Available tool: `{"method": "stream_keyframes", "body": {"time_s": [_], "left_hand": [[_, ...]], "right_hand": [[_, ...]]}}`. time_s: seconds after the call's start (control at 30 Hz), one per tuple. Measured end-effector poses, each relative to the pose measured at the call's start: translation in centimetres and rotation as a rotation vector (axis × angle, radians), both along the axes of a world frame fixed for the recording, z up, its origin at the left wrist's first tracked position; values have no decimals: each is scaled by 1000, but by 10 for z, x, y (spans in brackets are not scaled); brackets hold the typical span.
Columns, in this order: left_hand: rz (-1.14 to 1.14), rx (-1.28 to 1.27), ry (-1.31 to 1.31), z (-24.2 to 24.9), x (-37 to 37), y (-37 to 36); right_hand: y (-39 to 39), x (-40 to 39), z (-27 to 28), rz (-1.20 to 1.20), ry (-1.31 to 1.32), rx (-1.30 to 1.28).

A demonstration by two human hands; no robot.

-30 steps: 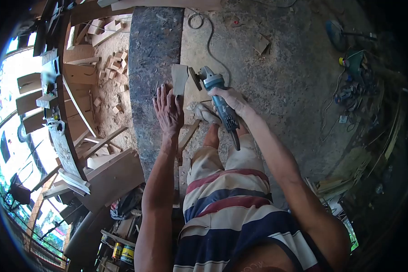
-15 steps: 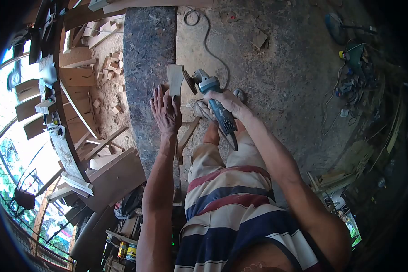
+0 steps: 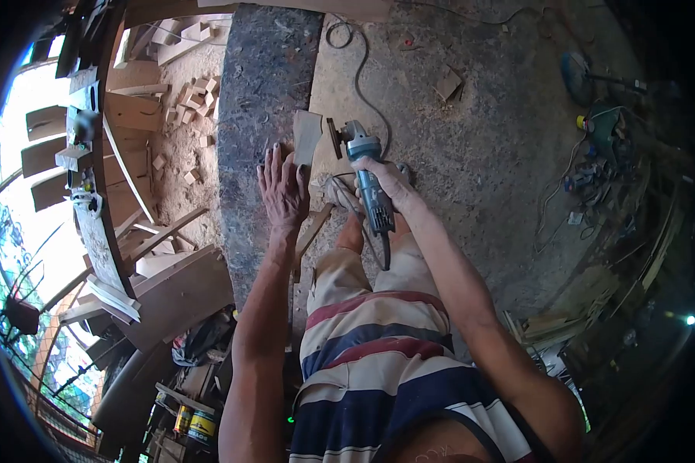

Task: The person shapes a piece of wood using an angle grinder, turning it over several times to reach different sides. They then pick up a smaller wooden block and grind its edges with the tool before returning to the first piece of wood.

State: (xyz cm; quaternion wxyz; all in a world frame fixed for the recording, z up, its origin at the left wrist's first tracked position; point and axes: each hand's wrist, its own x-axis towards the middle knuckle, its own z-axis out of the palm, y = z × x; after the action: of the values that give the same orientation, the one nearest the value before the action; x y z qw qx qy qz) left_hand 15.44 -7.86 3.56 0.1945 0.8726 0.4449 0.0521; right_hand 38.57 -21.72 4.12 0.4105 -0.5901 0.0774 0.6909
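A pale, shaped piece of wood (image 3: 308, 135) lies at the right edge of the dark workbench (image 3: 262, 77). My left hand (image 3: 283, 187) rests flat beside it, fingers stretched out, with the thumb side against the wood's lower end. Part of the piece's lower end is hidden by the hand. My right hand (image 3: 384, 174) is wrapped round the body of a teal angle grinder (image 3: 368, 158). The grinder's disc (image 3: 334, 139) stands upright just right of the wood, with a narrow gap showing between them.
A grey cord (image 3: 361, 77) curls over the concrete floor. Small wood blocks (image 3: 197, 100) lie in sawdust left of the bench. Boards (image 3: 181, 297) lean at lower left, near a yellow can (image 3: 201, 426). More scrap wood (image 3: 567, 320) is at right.
The grinder has tipped more upright, and its disc sits slightly farther from the wood. The wood's visible face looks broader, as if turned. The whole view has shifted a little.
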Motion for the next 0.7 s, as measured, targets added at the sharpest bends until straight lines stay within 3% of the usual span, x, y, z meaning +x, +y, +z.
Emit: {"method": "stream_keyframes", "body": {"time_s": [0.27,0.47,0.7], "left_hand": [[6,-5,-7,-5,-3,2],[5,1,-5,-2,-4,3],[17,-14,-33,-3,-4,5]], "right_hand": [[18,-16,4,-66,-3,0],[10,1,16,17,9,-10],[16,-7,-4,-10,-22,-9]]}}
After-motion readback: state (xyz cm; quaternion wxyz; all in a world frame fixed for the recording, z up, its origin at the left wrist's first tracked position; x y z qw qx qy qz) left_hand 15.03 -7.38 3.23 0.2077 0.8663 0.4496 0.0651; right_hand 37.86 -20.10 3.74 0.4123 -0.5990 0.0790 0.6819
